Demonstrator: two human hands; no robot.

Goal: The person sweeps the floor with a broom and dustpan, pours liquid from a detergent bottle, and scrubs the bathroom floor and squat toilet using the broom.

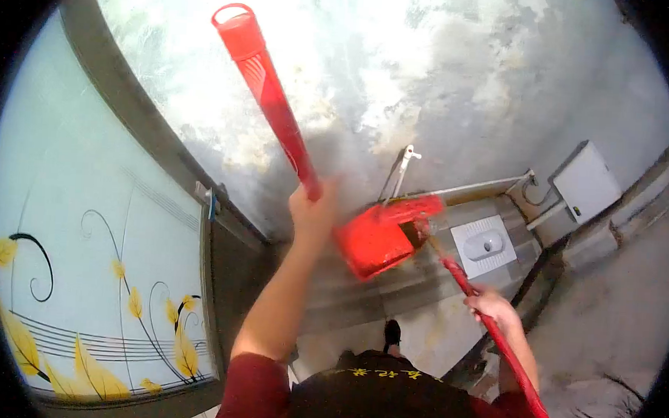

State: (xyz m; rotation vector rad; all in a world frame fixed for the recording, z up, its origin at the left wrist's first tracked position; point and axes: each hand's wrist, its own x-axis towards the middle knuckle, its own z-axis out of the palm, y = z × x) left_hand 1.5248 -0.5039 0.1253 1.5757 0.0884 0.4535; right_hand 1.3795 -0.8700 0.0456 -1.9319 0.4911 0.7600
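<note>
My left hand [310, 214] is wrapped round a thick red handle [269, 92], which slants up and left to a looped end. Below that hand is a red dustpan [374, 249], slightly blurred, held above the grey floor step. My right hand [493, 307] grips a long red broom [512, 356] partway along its stick. The lower end of the broom reaches the dustpan's opening, where a brownish patch shows; its bristles are too blurred to make out.
A white squat toilet [485, 246] is set in the tiled floor at right. A white cistern [587, 182] hangs on the wall, and a white tap [408, 155] stands on a pipe. A glass door [107, 220] with yellow leaf patterns is at left.
</note>
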